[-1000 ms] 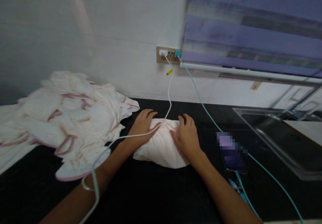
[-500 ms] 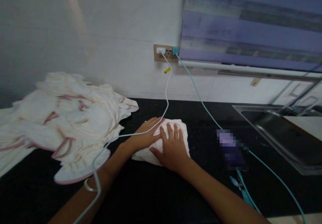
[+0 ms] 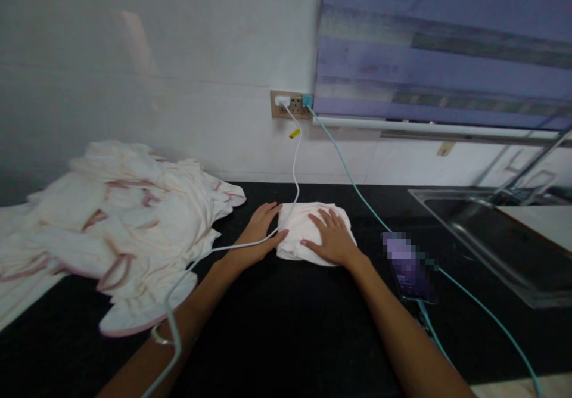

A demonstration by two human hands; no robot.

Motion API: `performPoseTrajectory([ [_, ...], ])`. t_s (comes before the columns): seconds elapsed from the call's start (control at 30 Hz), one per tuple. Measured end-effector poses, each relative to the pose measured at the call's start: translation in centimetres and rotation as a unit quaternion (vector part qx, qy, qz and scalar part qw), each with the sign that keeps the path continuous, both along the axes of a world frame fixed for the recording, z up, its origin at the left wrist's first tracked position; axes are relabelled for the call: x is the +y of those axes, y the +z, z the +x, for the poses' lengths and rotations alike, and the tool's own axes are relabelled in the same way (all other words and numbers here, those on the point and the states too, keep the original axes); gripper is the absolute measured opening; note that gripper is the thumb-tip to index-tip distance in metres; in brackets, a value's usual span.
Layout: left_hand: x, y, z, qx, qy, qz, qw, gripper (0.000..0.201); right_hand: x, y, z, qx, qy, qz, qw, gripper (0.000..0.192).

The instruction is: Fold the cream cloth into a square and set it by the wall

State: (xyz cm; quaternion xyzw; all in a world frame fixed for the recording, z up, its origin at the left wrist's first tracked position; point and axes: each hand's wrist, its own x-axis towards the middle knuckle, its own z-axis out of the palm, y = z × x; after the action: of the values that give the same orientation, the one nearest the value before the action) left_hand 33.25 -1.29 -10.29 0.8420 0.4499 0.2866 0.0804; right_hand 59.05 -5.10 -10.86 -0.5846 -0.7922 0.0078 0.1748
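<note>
A folded white cloth lies flat on the black countertop. Across its right half rests my right hand, palm down with the fingers spread. My left hand is at the cloth's left edge, thumb and fingertips touching it, fingers stretched out. A white cable runs over my left hand and forearm. Left of my arm is a loose heap of white cloth garments with pink trim.
A phone on a teal cable lies right of my right forearm. Farther right is a metal sink. Both cables lead to a wall socket beside a purple striped blind.
The cloth has moved right and slightly away from me. My right hand has gone with it; my left hand has shifted from on top of the cloth to its left edge.
</note>
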Motion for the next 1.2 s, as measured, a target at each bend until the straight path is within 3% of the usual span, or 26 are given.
performPoseTrajectory([
  [0.13,-1.2,-0.4,0.4,0.103,-0.016,-0.09,0.99,0.073,0.7,0.6,2.2,0.026,-0.021,0.07,0.997,0.081],
  [0.27,-2.3,-0.4,0.9,0.168,-0.032,-0.132,0.976,0.068,-0.9,1.4,-1.4,0.098,-0.054,0.158,0.981,0.071],
  [0.33,-2.4,0.0,1.0,0.173,-0.033,-0.144,0.974,0.069,-1.9,1.3,-3.8,0.085,-0.058,0.138,0.985,0.071],
  [0.4,-2.4,0.3,1.0,0.176,-0.039,-0.159,0.971,0.072,-2.3,0.8,-5.5,0.056,-0.086,0.073,0.992,0.076],
  [0.5,-2.4,0.5,0.9,0.178,-0.04,-0.168,0.969,0.076,-2.0,-0.2,-5.7,0.023,-0.121,-0.016,0.992,0.087],
  [0.63,-2.4,0.4,0.9,0.184,-0.043,-0.168,0.967,0.081,-0.1,-0.8,-3.1,-0.005,-0.137,-0.035,0.99,0.088],
  [0.83,-2.4,0.6,1.0,0.198,-0.04,-0.176,0.963,0.081,4.5,-0.8,3.5,-0.045,-0.184,-0.049,0.981,0.08],
  [0.97,-2.4,0.8,1.0,0.202,-0.049,-0.169,0.963,0.08,8.1,-0.6,7.8,-0.06,-0.165,-0.085,0.981,0.081],
  [1.2,-2.1,-0.1,0.5,0.19,-0.056,-0.163,0.967,0.082,12.3,-1.0,10.5,-0.074,-0.158,-0.095,0.98,0.081],
])
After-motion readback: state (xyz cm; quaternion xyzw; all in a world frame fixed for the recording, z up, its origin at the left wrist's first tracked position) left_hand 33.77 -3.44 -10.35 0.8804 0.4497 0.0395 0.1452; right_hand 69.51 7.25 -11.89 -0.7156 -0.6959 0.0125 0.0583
